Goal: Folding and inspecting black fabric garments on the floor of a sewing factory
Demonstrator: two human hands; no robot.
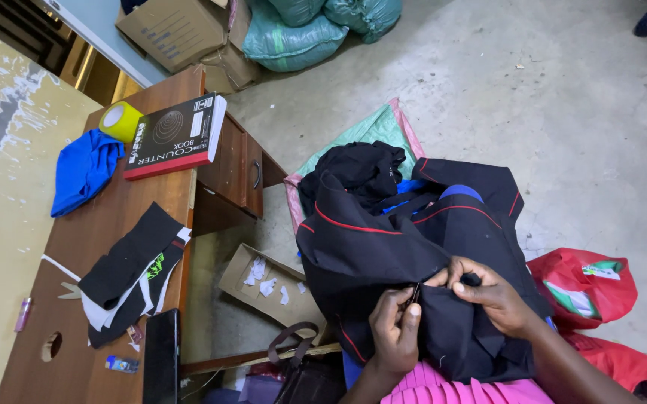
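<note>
A black garment with red piping lies heaped on my lap, over a pink pleated cloth. My left hand pinches a small dark tool against the black cloth, near a fold at the lap's middle. My right hand grips the same fold of the black garment just to the right, fingers curled into the cloth. The two hands nearly touch.
A wooden desk stands at the left with a black book, yellow tape roll, blue cloth, black cloth pieces and a phone. A cardboard tray with scraps, red bags and teal sacks sit on the floor.
</note>
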